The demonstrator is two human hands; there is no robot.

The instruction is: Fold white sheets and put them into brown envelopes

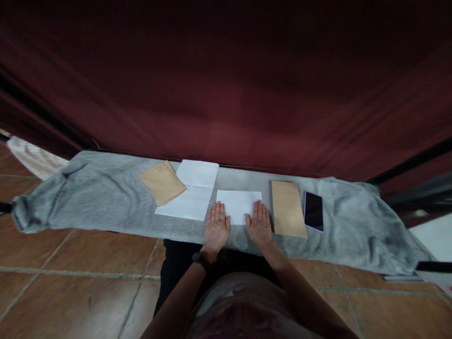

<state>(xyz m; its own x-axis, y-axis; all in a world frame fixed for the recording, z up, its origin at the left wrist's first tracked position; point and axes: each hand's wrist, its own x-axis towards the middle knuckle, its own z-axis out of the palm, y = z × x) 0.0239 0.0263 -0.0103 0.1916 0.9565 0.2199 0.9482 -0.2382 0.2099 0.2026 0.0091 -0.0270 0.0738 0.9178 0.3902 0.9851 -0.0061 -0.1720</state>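
Note:
A white sheet of paper [238,206], wider than it is deep, lies flat between my two hands on the grey cloth. My left hand [216,228] rests palm down at its left edge, fingers stretched out. At the right edge lies my right hand [259,225], also flat, its fingertips on the paper's corner area. Neither hand grips anything. Left of them is a larger creased white sheet [192,200], partly covered by a brown envelope [162,182]. Another brown envelope [288,209] sits just right of my right hand.
A phone [314,211] with a dark screen lies right of the right-hand envelope. Grey cloth [106,197] covers the narrow surface and is wrinkled at both ends. A dark red curtain [226,108] hangs behind it. Tiled floor [95,292] shows below.

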